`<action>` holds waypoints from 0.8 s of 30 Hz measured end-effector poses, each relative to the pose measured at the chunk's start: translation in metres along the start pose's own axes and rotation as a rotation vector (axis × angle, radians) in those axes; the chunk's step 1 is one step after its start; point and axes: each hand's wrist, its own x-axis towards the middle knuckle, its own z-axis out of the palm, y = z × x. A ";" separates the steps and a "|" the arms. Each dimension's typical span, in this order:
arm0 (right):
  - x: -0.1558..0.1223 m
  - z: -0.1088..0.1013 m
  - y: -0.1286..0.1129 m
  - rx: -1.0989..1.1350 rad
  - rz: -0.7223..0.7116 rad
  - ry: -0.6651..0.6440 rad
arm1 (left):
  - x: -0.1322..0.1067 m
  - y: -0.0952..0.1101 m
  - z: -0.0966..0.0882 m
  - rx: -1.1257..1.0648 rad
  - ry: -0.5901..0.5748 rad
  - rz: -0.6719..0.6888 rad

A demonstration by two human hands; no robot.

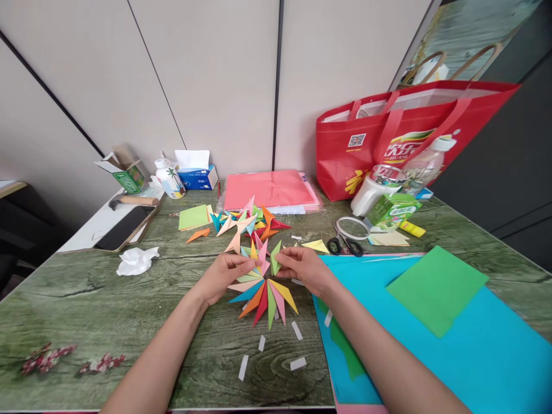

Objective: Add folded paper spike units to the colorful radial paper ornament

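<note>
A fan of folded paper points [261, 296] in several colours spreads over the middle of the table, joined toward its centre. My left hand [228, 275] is closed on the upper left part of this paper fan, near its pink and yellow points. Between the thumb and fingers of my right hand [308, 269] is a light green folded paper piece [275, 258], upright beside the fan's open right side. Behind both hands lies a loose pile of folded paper pieces [248, 223]. Small white paper strips [296, 330] are scattered in front of the fan.
Blue paper sheets [452, 322] with a green square [439, 290] cover the right side. Scissors [345, 238] and a tape roll [352, 227] lie behind them. A red bag [345, 149] stands at the back right. Crumpled tissue [137, 261] and a phone [125, 227] are at left.
</note>
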 end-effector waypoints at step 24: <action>0.000 0.005 0.005 0.005 -0.019 -0.029 | 0.000 0.000 0.003 0.045 0.001 0.016</action>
